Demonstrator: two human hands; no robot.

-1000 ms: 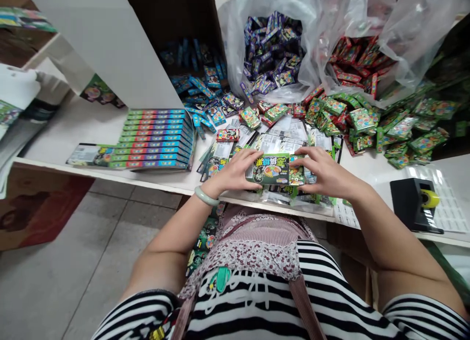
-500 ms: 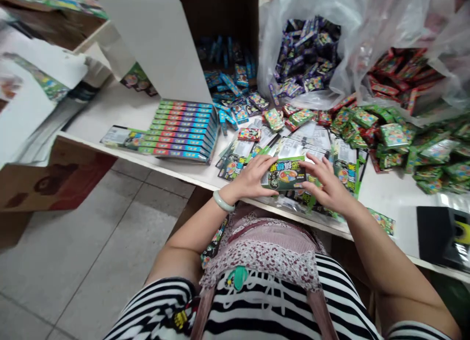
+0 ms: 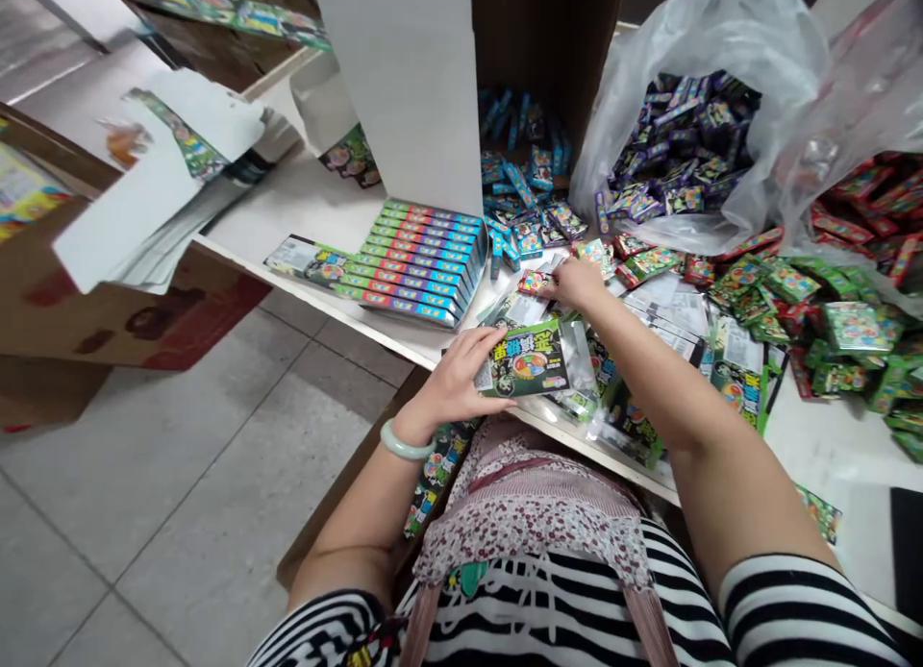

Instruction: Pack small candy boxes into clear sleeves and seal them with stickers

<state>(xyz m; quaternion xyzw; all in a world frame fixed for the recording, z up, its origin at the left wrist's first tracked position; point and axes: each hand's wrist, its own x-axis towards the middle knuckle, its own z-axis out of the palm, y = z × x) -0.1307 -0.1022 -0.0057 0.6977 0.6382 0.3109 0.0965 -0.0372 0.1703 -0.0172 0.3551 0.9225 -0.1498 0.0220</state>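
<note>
My left hand [image 3: 461, 379] grips the left end of a green printed packet [image 3: 530, 359] held over the table's front edge. My right hand [image 3: 577, 283] is stretched forward, fingers bent down onto a small red packet [image 3: 534, 283] lying among flat card sleeves [image 3: 670, 311] on the white table [image 3: 303, 206]. A pale bangle [image 3: 400, 444] sits on my left wrist.
A row of flat blue-and-red boxes [image 3: 418, 259] lies left of my hands. Behind are a white upright carton [image 3: 411, 81] with blue packets [image 3: 526, 177], clear bags of purple packets [image 3: 678, 148] and red packets [image 3: 865, 206], and loose green packets [image 3: 814, 311] to the right. Cardboard boxes [image 3: 108, 302] stand at left.
My right hand has let go of the green packet and reached forward to the small red packet. My left hand keeps the green packet. The view has swung left.
</note>
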